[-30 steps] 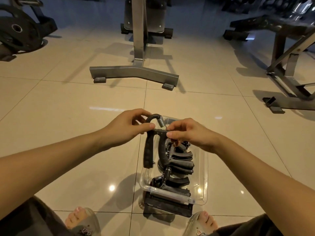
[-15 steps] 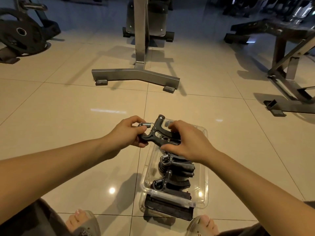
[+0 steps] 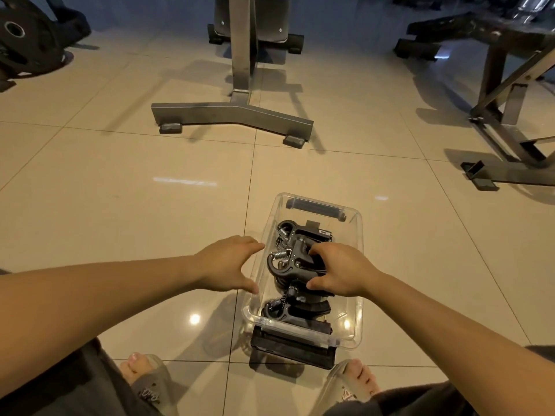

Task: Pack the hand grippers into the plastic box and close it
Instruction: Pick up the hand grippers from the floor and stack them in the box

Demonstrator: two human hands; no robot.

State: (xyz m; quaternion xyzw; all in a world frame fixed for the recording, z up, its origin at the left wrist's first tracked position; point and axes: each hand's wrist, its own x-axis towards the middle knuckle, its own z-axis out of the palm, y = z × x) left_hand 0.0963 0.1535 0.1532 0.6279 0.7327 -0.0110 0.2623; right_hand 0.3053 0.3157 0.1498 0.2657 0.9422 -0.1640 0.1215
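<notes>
A clear plastic box [image 3: 359, 235] stands open on the tiled floor between my feet. Several black hand grippers with steel springs lie inside it. My right hand [image 3: 339, 271] reaches into the box and grips the handles of the topmost hand gripper [image 3: 286, 267], which lies on the others. Another gripper [image 3: 295, 313] lies at the near end and one [image 3: 288, 229] at the far end. My left hand [image 3: 228, 265] is outside the box, with spread fingers at its left wall and nothing in it. A flat black part [image 3: 292, 351] sticks out under the box's near end.
A steel machine base [image 3: 234, 115] stands on the floor ahead. At the right is a bench frame [image 3: 504, 121], and black weight plates [image 3: 18, 40] are at the far left. My sandalled feet [image 3: 144, 376] [image 3: 354, 382] flank the box's near end.
The hand gripper held up by both hands has come down into the box. My left hand let go of it and moved to the box's left wall; my right hand still holds it.
</notes>
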